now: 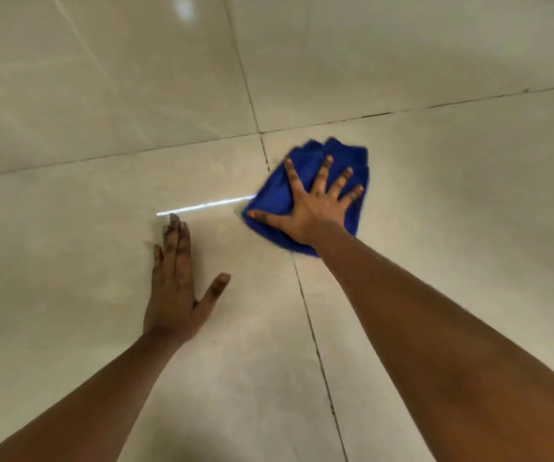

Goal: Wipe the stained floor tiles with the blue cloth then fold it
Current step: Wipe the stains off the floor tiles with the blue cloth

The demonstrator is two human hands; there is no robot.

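Observation:
A bunched blue cloth (279,191) lies on the beige floor tiles (69,228), just right of where dark grout lines cross. My right hand (315,201) presses flat on the cloth with fingers spread wide and thumb stretched left. My left hand (177,288) rests flat on the bare tile to the left of the cloth, fingers straight and together, thumb out, holding nothing. The cloth's edges look blurred. A faint brownish smear shows on the tile between the two hands.
Dark grout lines (315,345) divide the glossy tiles. A bright white streak of reflected light (202,205) runs from the left fingertips to the cloth. Another light glare (184,8) shows at the top.

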